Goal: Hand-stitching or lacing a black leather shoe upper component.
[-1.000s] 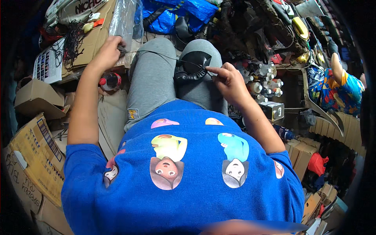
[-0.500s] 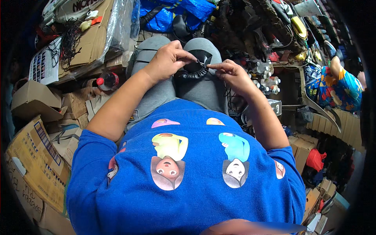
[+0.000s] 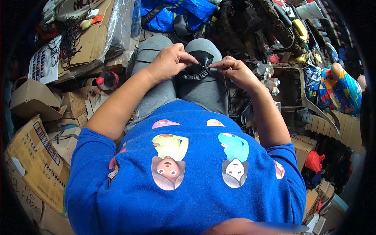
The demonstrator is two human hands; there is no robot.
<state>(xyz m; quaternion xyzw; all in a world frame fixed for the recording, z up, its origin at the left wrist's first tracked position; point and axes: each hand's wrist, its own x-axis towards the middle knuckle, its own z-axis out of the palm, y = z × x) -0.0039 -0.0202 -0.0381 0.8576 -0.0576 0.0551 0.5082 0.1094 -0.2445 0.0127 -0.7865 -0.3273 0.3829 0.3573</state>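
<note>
On my right knee, over the grey trousers, lies a black shiny piece (image 3: pixel 194 69) with a gathered, ridged near edge; it looks like leather or a similar sheet. My left hand (image 3: pixel 171 62) comes in from its left, thumb and forefinger pinched together at the piece's upper part. By those fingertips shows a thin pale sliver, too small to name. From the right, my right hand (image 3: pixel 234 70) is closed in a pinch, its fingertips touching the piece's right edge. What the right fingers grip is hidden. Black cords (image 3: pixel 147 49) lie across my left knee.
Left of my legs are a red-capped bottle (image 3: pixel 107 80), an open carton (image 3: pixel 37 100) and stacked flat cardboard (image 3: pixel 88 43). A blue bag (image 3: pixel 168 15) lies beyond my knees. Small clear bottles (image 3: pixel 270 80) stand to the right. Another person's colourful clothing (image 3: pixel 337 90) shows farther right.
Both hands have shifted slightly right, staying close over the black piece. The right fingers have curled in more. The other person's leg at the right has moved slightly.
</note>
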